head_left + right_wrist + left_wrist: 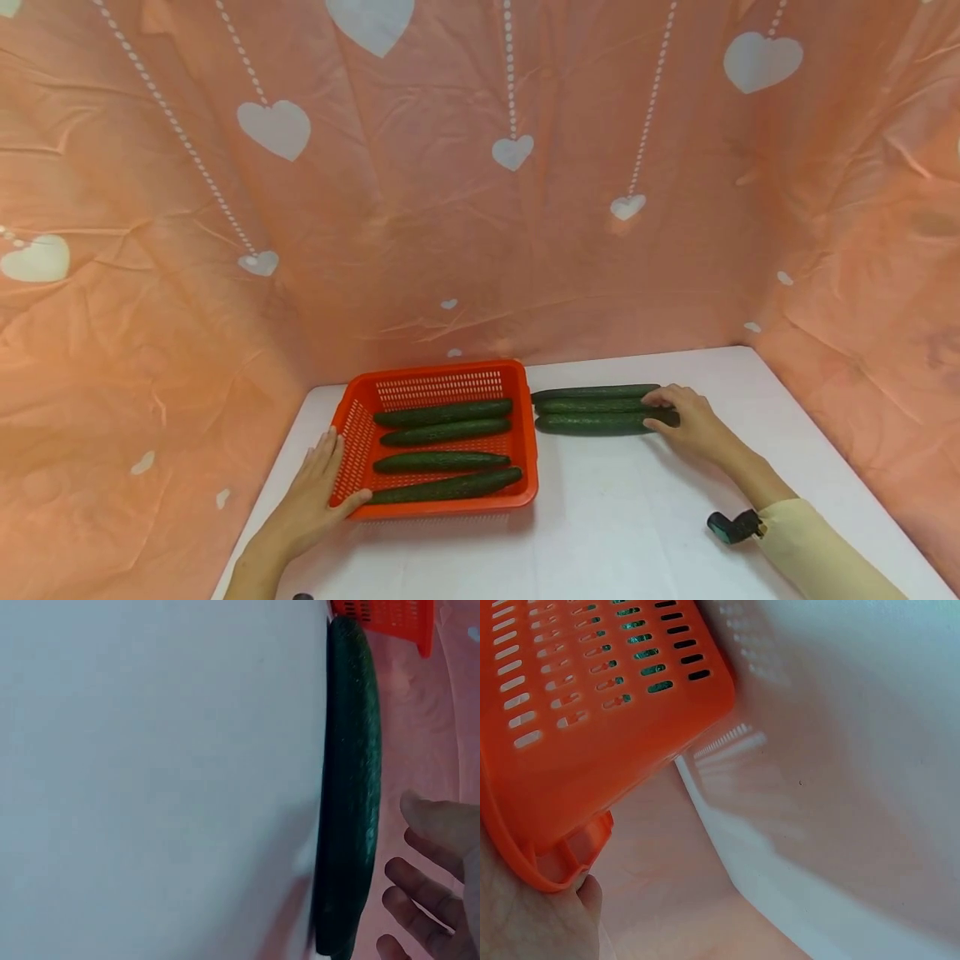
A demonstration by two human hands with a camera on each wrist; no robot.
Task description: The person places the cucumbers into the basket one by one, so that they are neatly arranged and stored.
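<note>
An orange-red plastic basket (533,442) with slotted walls stands on the white table, several dark green cucumbers (442,461) lying crosswise inside it. My left hand (309,493) rests against the basket's left rim, fingers extended along it and thumb over the front-left corner. In the left wrist view, the palm (536,926) lies at the rim beside its handle opening. To the right of the basket, three more cucumbers (588,424) lie side by side. My right hand (693,423) hovers at their right ends, thumb apart from loosely bent fingers. One cucumber (351,787) shows large in the right wrist view, beside the spread fingers.
A white table (600,533) carries everything. Pinkish-orange cloth (420,250) with white hearts hangs behind and on both sides. A small black device (733,527) sits at the right wrist, by the cream sleeve (813,542).
</note>
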